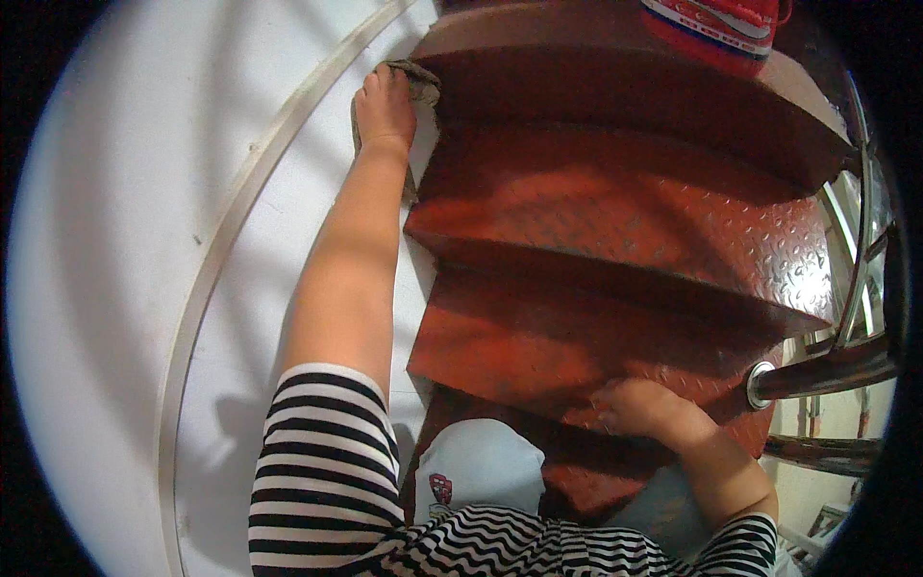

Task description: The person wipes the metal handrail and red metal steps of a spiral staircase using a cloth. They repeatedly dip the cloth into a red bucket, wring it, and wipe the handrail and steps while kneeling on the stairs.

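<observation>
My left hand [387, 108] is stretched far up along the white wall, pressing a grey-brown cloth [422, 81] against the wall strip beside the upper stair. Part of the cloth hangs below and behind my wrist. My right hand [634, 407] rests low on a red metal stair tread [505, 346], near its front edge. It looks blurred, and nothing can be made out in it. The red treads have a raised diamond pattern, and several steps rise in front of me.
A red container [714, 36] with a white and blue band stands on the upper step. A pale trim strip [216, 249] curves along the white wall [108, 288] at left. Metal railing tubes [829, 371] run along the right side of the stairs. My bent knee [479, 465] is close to the lower steps.
</observation>
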A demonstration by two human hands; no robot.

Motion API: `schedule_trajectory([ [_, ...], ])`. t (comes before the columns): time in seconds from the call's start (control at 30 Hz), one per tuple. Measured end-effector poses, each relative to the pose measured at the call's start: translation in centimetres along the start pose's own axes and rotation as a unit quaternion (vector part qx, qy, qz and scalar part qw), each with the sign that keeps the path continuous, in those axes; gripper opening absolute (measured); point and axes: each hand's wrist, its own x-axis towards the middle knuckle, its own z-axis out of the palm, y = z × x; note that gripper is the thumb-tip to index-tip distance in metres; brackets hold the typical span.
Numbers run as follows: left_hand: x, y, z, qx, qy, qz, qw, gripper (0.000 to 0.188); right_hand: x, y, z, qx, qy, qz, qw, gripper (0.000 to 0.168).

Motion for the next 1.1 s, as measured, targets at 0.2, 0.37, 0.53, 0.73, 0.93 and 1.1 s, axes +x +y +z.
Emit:
schedule_trajectory([
  [0.2, -1.5, 3.4, 6.7, -0.073, -0.179, 0.05, 0.98, 0.021, 0.3, 1.1, 0.8, 0.028, 0.002, -0.019, 0.999, 0.049],
  [0.37, -4.6, 5.0, 11.9, -0.07, -0.201, 0.077, 0.974, 0.022, -0.2, 0.0, -0.3, 0.045, -0.003, 0.002, 0.999, 0.05],
  [0.53, -4.6, 6.0, 9.7, -0.155, -0.219, 0.018, 0.963, 0.032, -0.8, 1.2, 0.7, 0.041, 0.029, -0.034, 0.998, 0.046],
  [0.73, -7.2, 8.0, 6.4, -0.337, -0.133, 0.066, 0.93, 0.047, -1.5, -0.2, -0.7, 0.031, -0.021, -0.06, 0.997, 0.038],
  [0.93, -11.4, 12.7, -1.1, -0.49, -0.078, 0.144, 0.856, 0.04, -1.8, -2.1, -1.5, 0.015, -0.034, -0.093, 0.995, 0.054],
  [1.1, -14.5, 17.0, -10.3, -0.598, -0.125, 0.215, 0.762, 0.038, -1.1, -3.3, -1.4, 0.04, -0.07, -0.105, 0.991, 0.052],
])
